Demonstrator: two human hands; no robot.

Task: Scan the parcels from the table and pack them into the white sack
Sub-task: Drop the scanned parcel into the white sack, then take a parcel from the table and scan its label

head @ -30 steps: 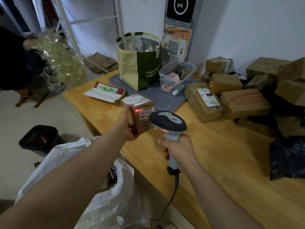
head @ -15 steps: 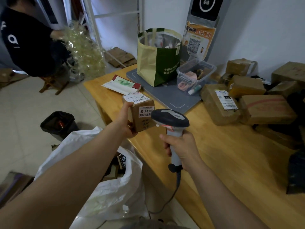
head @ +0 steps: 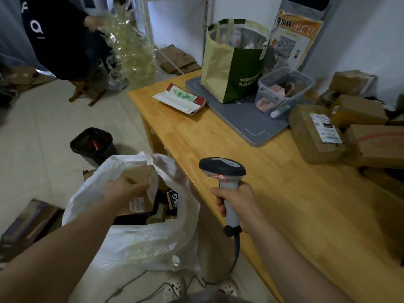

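Note:
My left hand (head: 122, 192) grips a small brown cardboard parcel (head: 143, 189) with white labels, held over the open mouth of the white sack (head: 135, 241) on the floor left of the table. Several parcels lie inside the sack. My right hand (head: 237, 203) grips the handle of a grey and black barcode scanner (head: 222, 169) above the wooden table (head: 295, 204) near its left edge. More brown parcels (head: 319, 133) are piled at the table's far right.
A green and cream tote bag (head: 231, 60), a clear plastic bin (head: 284, 90) and a grey mat (head: 244, 119) stand at the table's back. A flat envelope (head: 179, 98) lies near its corner. A black waste bin (head: 93, 145) stands on the floor. Another person (head: 52, 33) works at far left.
My left hand has carried the small parcel down and left from in front of the scanner to the sack's mouth. The scanner has stayed about where it was.

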